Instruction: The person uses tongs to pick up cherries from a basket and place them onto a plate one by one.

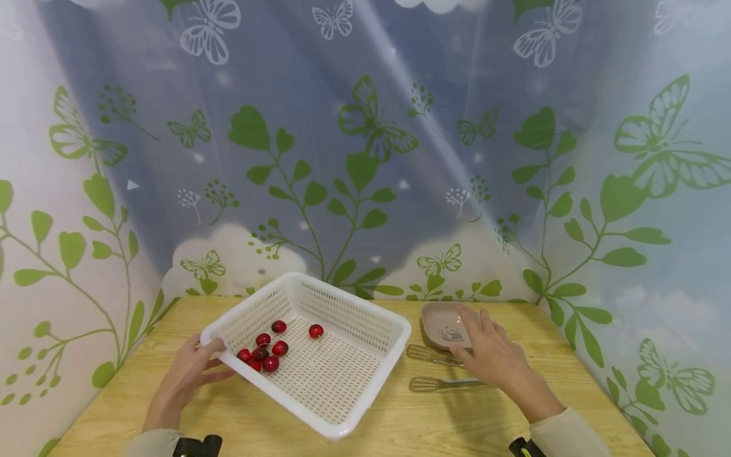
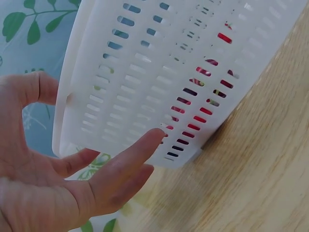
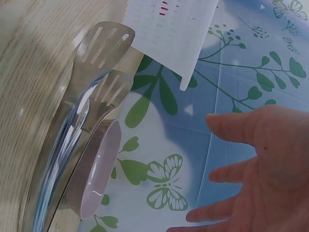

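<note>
My left hand holds the left corner of a white perforated plastic basket, with the thumb at the rim and other fingers along the outer wall. Inside, several red cherries are bunched towards that corner, and a single cherry lies farther back. Red shows through the slots of the basket wall in the left wrist view. My right hand hovers with spread fingers over the right side of a small pinkish-brown dish with a printed picture. Nothing is in its grasp.
Metal tongs with two slotted heads lie in front of the dish, their handles partly behind my right hand. All of it stands on a wood-grain table. A curtain with butterflies and leaves hangs along the back and sides.
</note>
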The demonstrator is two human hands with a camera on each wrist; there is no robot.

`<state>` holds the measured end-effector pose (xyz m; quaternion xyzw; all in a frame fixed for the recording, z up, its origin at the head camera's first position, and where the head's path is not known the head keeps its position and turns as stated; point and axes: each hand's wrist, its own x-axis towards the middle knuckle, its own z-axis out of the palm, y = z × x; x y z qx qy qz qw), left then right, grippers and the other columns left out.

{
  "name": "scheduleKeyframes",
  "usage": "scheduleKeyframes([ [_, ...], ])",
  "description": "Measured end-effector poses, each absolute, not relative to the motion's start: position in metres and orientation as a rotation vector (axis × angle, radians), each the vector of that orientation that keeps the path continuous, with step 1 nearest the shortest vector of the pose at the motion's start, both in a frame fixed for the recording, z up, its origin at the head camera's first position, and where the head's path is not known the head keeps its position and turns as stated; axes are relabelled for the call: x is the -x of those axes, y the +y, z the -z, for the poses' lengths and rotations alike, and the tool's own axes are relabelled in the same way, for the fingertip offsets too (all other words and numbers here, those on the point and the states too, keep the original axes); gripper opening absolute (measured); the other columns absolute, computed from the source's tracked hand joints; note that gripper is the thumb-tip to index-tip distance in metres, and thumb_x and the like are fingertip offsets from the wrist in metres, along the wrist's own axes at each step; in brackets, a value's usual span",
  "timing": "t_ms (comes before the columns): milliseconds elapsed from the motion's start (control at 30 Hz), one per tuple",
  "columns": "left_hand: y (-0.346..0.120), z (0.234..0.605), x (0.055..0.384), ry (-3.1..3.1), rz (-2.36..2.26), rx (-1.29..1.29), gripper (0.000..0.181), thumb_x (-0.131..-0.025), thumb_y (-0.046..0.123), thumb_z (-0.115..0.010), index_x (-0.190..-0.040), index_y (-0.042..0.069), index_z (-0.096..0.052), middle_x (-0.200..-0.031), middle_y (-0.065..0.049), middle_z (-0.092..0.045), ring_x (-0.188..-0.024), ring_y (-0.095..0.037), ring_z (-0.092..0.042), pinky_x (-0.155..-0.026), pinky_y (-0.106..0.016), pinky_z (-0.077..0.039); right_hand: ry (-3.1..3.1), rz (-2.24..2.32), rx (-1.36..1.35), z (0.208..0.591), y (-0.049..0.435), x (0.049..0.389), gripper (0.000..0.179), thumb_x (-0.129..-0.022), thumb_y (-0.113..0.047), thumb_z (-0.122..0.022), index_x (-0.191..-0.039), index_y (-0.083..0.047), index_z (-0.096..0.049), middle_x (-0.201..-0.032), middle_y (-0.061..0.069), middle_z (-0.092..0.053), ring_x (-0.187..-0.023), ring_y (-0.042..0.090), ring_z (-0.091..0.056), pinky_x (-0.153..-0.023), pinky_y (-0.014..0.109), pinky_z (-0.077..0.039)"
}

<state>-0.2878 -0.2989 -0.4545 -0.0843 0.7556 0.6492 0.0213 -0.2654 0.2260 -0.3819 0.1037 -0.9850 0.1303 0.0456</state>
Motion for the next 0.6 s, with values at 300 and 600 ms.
scheduleKeyframes([
  [300, -0.298, 0.458, 0.289, 2.286, -2.069, 0.283, 0.061, -0.103, 0.018, -0.049, -0.156, -0.003, -0.027, -0.135, -0.022, -0.056, -0.099, -0.018, -0.069, -0.088, -0.041, -0.065, -3.031, -0.392, -0.302, 0.385, 0.222, 0.27, 0.071, -0.102, -0.035, -0.062, -0.159, -0.01, -0.029, -0.159, 0.043, -0.023, -0.134, 0.067, -0.039, -0.087, 0.081, -0.047],
  [600, -0.307, 0.461, 0.29, 2.262, -2.034, 0.217, 0.063, -0.104, 0.021, -0.048, -0.158, -0.001, -0.023, -0.139, -0.02, -0.051, -0.107, -0.018, -0.066, -0.096, -0.04, -0.062, -3.039, -0.394, -0.303, 0.382, 0.221, 0.27, 0.072, -0.102, -0.036, -0.062, -0.161, -0.013, -0.026, -0.16, 0.042, -0.023, -0.135, 0.067, -0.039, -0.086, 0.082, -0.047],
])
